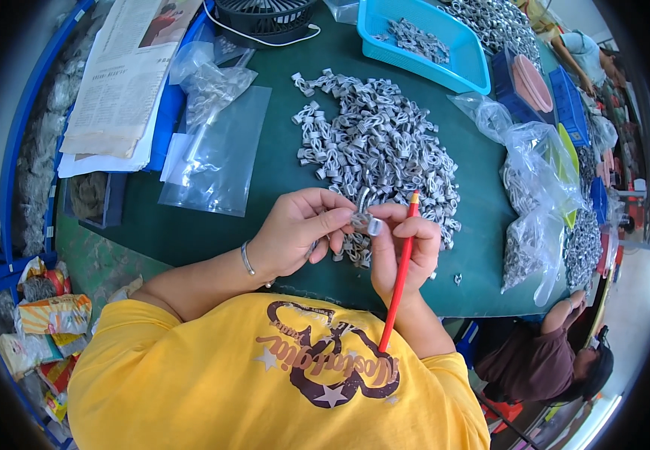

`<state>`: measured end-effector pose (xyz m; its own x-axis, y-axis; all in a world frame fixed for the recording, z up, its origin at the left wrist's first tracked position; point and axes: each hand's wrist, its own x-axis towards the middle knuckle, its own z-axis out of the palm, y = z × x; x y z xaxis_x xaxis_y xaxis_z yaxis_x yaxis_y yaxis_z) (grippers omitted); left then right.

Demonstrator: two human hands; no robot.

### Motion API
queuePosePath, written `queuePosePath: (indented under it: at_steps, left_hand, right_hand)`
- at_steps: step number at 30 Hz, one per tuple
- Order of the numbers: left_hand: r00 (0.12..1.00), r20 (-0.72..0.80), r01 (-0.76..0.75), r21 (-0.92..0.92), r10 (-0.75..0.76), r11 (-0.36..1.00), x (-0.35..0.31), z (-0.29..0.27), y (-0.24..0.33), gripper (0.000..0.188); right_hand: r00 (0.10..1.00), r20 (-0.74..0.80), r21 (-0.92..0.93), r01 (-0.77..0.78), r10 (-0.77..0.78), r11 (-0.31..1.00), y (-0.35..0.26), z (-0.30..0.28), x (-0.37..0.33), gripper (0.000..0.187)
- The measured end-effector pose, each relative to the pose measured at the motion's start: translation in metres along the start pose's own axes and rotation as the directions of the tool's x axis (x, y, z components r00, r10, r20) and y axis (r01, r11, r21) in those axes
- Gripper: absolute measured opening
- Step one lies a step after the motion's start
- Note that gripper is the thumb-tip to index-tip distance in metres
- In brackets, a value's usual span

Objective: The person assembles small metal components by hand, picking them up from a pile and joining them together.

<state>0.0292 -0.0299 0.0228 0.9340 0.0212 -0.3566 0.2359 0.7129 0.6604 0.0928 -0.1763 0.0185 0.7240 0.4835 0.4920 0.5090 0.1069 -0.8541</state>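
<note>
My left hand (295, 231) pinches a small grey looped metal part (363, 217) between thumb and fingers, just in front of the pile. Across from it, my right hand (415, 259) has its thumb and fingertips at the same part, and a red pencil (398, 289) lies in its grip. The pencil's tip points away from me, its other end toward my yellow shirt. Beyond both hands spreads a heap of similar grey metal parts (385, 135) on the dark green table (287, 127). The fingers partly hide the held part.
A blue plastic basket (426, 58) with more parts stands at the far side, near a black fan (265, 19). Clear bags (527, 225) of parts lie at the right. Newspapers (119, 82) and a flat plastic bag (220, 154) are at the left. A co-worker (539, 364) sits at the right.
</note>
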Motion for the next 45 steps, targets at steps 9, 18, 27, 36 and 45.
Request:
queuePosePath:
  at_steps: [9, 18, 27, 36, 45]
  left_hand:
    - [0.974, -0.034, -0.21, 0.242, 0.225, 0.947, -0.004, -0.002, -0.002, 0.01]
    - [0.907, 0.061, -0.396, 0.461, 0.417, 0.794, -0.004, 0.0, -0.002, 0.011]
    - [0.959, -0.002, -0.256, 0.433, 0.285, 0.864, -0.004, 0.007, 0.003, 0.012]
    - [0.946, -0.045, -0.217, 0.645, 0.32, 0.732, -0.001, 0.0, -0.003, 0.006]
    - [0.939, -0.039, -0.228, 0.67, 0.341, 0.706, -0.003, 0.001, -0.004, 0.008]
  right_hand:
    - [0.978, -0.076, 0.32, -0.161, 0.194, 0.934, -0.001, 0.005, -0.002, 0.027]
    - [0.963, -0.066, 0.319, -0.226, 0.26, 0.92, 0.0, 0.004, -0.003, 0.028]
    - [0.956, -0.082, 0.274, -0.25, 0.281, 0.929, 0.003, 0.003, -0.006, 0.027]
    - [0.983, -0.172, -0.151, -0.085, 0.058, 0.985, -0.003, -0.005, 0.004, 0.025]
    - [0.995, -0.061, -0.109, 0.07, -0.077, 0.992, -0.002, -0.012, -0.004, 0.006]
